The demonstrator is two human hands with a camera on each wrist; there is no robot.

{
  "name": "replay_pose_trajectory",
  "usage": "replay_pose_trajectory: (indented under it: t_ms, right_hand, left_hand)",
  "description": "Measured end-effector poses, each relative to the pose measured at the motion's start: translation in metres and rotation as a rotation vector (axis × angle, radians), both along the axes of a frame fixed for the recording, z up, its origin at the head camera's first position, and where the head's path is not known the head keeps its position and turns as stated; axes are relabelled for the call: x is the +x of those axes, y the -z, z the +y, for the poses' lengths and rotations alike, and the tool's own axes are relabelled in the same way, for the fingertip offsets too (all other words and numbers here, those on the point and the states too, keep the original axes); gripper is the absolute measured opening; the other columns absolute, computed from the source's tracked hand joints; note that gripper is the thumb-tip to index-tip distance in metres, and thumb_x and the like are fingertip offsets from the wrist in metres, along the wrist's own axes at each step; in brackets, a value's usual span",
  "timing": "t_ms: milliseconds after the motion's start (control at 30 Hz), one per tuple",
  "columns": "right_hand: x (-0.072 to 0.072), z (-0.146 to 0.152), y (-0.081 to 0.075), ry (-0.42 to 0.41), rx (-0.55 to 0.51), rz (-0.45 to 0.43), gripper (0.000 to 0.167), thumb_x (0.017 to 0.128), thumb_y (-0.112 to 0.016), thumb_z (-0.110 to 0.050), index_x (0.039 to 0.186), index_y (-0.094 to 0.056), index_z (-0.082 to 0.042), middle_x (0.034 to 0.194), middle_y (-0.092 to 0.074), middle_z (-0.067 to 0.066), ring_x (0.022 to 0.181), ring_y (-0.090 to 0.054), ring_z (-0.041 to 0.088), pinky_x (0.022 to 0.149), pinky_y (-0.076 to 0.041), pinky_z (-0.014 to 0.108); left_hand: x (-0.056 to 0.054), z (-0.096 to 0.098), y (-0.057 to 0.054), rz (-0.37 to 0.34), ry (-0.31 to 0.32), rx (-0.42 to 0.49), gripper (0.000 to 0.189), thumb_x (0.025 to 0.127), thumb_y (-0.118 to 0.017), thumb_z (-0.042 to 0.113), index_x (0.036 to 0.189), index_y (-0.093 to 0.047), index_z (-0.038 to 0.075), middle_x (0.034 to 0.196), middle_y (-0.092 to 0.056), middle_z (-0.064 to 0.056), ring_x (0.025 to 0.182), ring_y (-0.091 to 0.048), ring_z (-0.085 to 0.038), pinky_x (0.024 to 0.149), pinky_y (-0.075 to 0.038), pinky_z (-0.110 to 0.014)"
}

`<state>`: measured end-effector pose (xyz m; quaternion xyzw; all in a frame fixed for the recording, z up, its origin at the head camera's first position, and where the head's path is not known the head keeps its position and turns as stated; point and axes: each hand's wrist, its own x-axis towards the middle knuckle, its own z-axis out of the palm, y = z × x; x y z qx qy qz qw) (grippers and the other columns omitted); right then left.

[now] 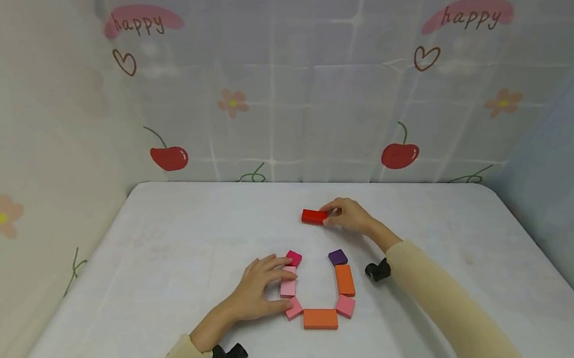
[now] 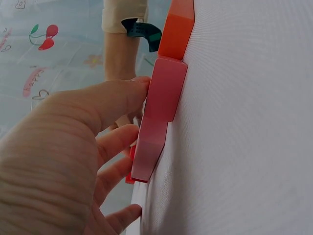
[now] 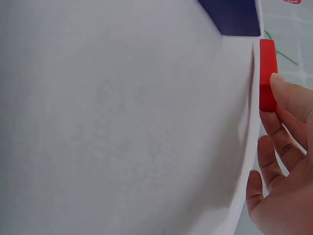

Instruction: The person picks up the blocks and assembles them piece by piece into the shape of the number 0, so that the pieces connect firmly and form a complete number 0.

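Note:
Beyond the block outline, my right hand pinches a red block at its right end between thumb and fingers. In the right wrist view the thumb lies on that red block. My left hand rests with spread fingers along the outline's left side. Its thumb tip is at a pink block, and its fingers reach over another pink block and a magenta block. The left wrist view shows the thumb against the side of the pink block.
An orange block forms the outline's near side. Up the right side run a pink block, an orange block and a purple block. A white-covered table meets patterned curtains behind.

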<state>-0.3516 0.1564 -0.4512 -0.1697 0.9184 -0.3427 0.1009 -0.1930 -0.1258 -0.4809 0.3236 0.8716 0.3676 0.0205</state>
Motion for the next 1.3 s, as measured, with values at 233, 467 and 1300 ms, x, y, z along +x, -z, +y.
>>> replay_pose_trajectory:
  t_ms: [233,467,1300]
  right_hand:
    - [0.016,0.0,-0.004,-0.068,-0.056,-0.018,0.035,0.09,-0.071,-0.018,0.123,-0.067,-0.008,0.116,-0.064,0.012,0.103,-0.051,0.027,0.08,-0.046,0.03]
    - [0.03,0.002,-0.003,-0.103,-0.062,-0.03,0.033,0.089,-0.071,-0.018,0.121,-0.069,-0.011,0.113,-0.066,0.007,0.105,-0.051,0.025,0.082,-0.045,0.03]
    - [0.057,0.004,0.005,-0.144,-0.081,-0.063,0.028,0.088,-0.07,-0.015,0.116,-0.07,-0.009,0.106,-0.066,0.007,0.093,-0.051,0.02,0.079,-0.045,0.029]
  left_hand:
    - [0.0,0.0,0.0,-0.002,0.002,-0.008,0.043,0.082,-0.074,0.032,0.123,-0.067,0.018,0.146,-0.049,-0.008,0.143,-0.029,-0.042,0.113,-0.012,-0.07]
    - [0.0,0.0,-0.003,-0.016,-0.001,-0.015,0.044,0.082,-0.073,0.032,0.123,-0.066,0.018,0.147,-0.048,-0.008,0.143,-0.029,-0.041,0.113,-0.012,-0.07]
    - [0.0,0.002,-0.002,-0.021,-0.007,-0.016,0.043,0.082,-0.074,0.031,0.123,-0.067,0.017,0.146,-0.049,-0.008,0.143,-0.029,-0.041,0.113,-0.012,-0.07]
